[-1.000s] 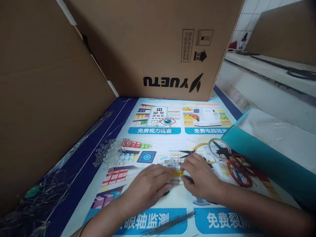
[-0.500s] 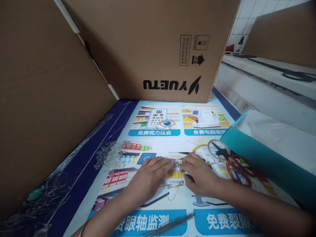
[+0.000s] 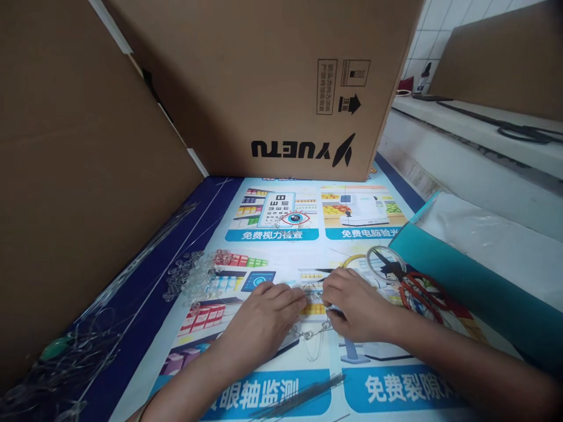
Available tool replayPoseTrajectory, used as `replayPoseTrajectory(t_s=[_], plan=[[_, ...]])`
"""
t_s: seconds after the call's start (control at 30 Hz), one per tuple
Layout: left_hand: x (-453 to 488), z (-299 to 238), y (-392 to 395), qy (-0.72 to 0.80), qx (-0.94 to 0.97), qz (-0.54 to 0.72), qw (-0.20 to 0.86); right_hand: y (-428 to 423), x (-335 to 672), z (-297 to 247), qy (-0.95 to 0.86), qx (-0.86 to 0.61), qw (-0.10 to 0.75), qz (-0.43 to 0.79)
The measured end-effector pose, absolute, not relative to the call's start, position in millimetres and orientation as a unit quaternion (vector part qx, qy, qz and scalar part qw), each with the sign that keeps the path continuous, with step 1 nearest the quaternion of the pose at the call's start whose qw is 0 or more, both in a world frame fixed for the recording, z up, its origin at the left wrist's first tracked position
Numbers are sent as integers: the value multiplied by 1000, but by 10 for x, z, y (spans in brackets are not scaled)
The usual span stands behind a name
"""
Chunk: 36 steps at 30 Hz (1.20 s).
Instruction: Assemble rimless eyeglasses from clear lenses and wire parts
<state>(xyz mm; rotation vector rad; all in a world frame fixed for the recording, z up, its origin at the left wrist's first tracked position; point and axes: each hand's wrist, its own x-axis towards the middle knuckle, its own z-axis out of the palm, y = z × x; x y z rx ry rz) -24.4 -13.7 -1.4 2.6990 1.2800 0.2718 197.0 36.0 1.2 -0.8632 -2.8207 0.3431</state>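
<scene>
Cardboard edge (image 3: 281,170) leaves left hand (image 3: 267,316), right hand (image 3: 358,305) and beaded wire (image 3: 307,335) room.

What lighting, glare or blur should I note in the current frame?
Head view: the printed sheet is brightest mid-frame, the left cardboard panel shaded; head view: pale glints on the film in the teal box; head view: the lower-left strands look soft, and the beaded wire barely stands out.

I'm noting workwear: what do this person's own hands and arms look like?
The left hand and right hand are bare, with no gloves or rings visible. No sleeves show on the left forearm or right forearm. A thin band crosses the left near the bottom edge, material unclear.
</scene>
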Motion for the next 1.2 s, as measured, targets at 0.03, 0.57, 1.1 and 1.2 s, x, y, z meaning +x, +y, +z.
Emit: replayPoseTrajectory(t_s=[0.03,0.57,1.1,1.2], plan=[[-244,-15,-138,424,899,90,68,362,1976,17,-948,-287,83,113],[-254,-30,-148,428,892,105,97,346,1983,-8,-954,-260,89,117],[-286,-50,54,505,788,263,233,240,1925,-32,-966,-237,71,76],[-208,-29,175,517,794,198,249,246,1936,-43,-965,-238,80,79]])
